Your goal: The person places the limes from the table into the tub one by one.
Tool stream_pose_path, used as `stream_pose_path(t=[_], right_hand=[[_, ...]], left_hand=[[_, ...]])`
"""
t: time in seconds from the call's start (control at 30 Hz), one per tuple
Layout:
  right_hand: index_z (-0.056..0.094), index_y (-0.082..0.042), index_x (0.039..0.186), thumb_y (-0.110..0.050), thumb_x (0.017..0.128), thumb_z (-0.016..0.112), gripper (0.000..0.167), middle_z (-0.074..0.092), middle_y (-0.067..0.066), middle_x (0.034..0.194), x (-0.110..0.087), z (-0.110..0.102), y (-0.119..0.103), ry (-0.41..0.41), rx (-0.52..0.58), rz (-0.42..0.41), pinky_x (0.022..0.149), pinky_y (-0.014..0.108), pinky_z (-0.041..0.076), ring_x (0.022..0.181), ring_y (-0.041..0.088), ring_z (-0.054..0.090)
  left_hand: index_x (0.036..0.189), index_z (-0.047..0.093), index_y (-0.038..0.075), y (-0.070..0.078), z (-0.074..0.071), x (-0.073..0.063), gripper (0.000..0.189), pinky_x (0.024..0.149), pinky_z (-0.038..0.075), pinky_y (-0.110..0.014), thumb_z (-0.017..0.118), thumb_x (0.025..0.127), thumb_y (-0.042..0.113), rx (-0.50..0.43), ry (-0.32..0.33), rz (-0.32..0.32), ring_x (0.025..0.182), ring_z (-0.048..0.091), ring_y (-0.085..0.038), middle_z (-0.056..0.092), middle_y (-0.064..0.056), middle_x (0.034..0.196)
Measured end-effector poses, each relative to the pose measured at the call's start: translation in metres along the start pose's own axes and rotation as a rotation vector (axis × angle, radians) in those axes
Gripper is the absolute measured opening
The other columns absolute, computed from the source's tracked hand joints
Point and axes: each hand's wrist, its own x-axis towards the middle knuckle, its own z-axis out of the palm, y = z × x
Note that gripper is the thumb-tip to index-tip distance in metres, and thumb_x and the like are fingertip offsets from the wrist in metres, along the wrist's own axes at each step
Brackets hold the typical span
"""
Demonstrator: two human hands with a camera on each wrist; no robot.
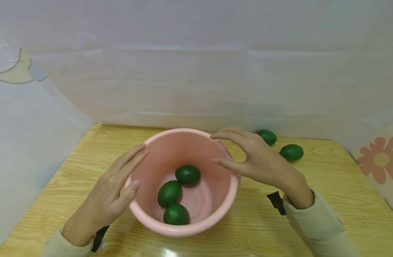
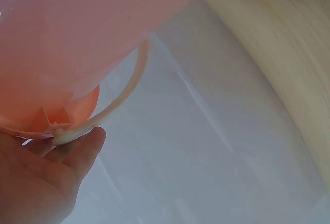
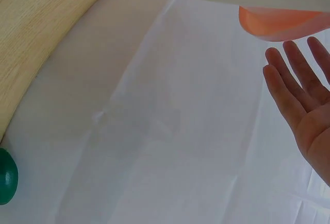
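Framing a round pink tub (image 1: 176,231) (smooth, glossy), left hand (image 1: 110,192) and right hand (image 1: 256,159) splay.

Five green egg-shaped objects (image 1: 187,175), one pink bucket (image 1: 183,142), one wood-grained table (image 1: 263,228)

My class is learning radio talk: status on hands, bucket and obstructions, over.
Left hand at pink bucket's left rim; right hand open by right rim. Three green egg shapes inside; two more on table, right side. No obstruction seen.

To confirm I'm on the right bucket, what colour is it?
Pink; the bucket shows best in the head view.
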Motion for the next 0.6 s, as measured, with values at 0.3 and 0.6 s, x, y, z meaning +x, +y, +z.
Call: stream_pose_path(t=[0.3, 0.6], right_hand=[[0.061, -0.014, 0.132, -0.022, 0.083, 0.08, 0.053, 0.063, -0.002, 0.132, -0.009, -0.007, 0.006, 0.026, -0.044, 0.007, 0.103, 0.034, 0.049, 0.125, 0.015, 0.057], [0.061, -0.015, 0.133, -0.016, 0.079, 0.083, 0.058, 0.063, 0.001, 0.132, -0.022, -0.013, 0.015, 0.072, -0.077, 0.028, 0.101, 0.037, 0.05, 0.124, 0.018, 0.058]], left_hand=[[0.15, 0.043, 0.008, 0.0, 0.0, -0.001, 0.061, 0.12, 0.02, -0.015, 0.055, 0.091, 0.011, 0.006, 0.002, 0.001, 0.146, 0.036, -0.019, 0.039, -0.011, 0.157], [0.15, 0.043, 0.008, 0.0, 0.0, -0.001, 0.063, 0.12, 0.021, -0.016, 0.056, 0.089, 0.009, 0.004, 0.001, 0.001, 0.145, 0.037, -0.02, 0.039, -0.011, 0.157]])
